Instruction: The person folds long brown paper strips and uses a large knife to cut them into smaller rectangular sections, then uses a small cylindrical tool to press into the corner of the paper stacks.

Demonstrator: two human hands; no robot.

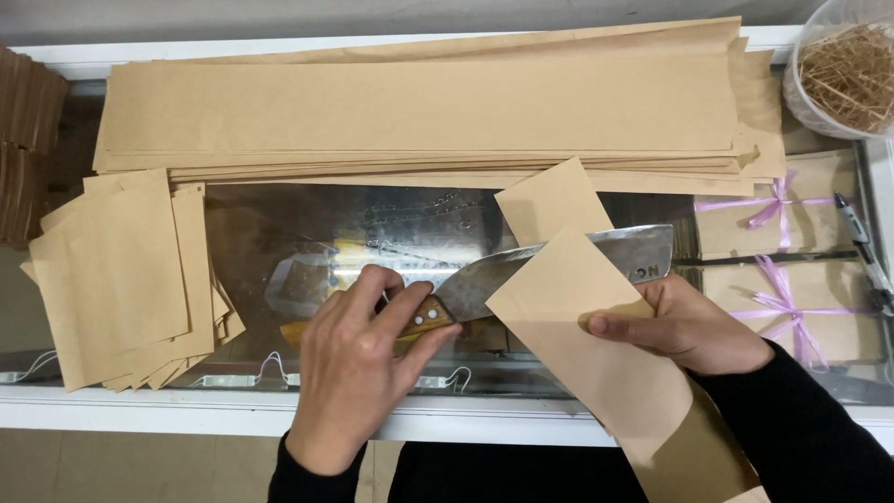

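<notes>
Gripping the wooden riveted handle of a broad steel knife [559, 261], the left hand [358, 363] lays the blade inside a folded strip of brown kraft paper [596, 345] over the glass worktop [279, 233]. The right hand [689, 326] is closed on that strip, pinching its fold. Cut brown paper squares [112, 279] lie stacked at left, long brown paper sheets [419, 107] behind.

Knife blade [559, 261] mid-section hidden under folded brown paper strip [596, 345]; strip's lower end cut off at bottom edge. Tub of straw [847, 65] clipped at upper right corner. Cardboard stack [23, 140] clipped at left edge. Items under the glass too blurred to identify.
</notes>
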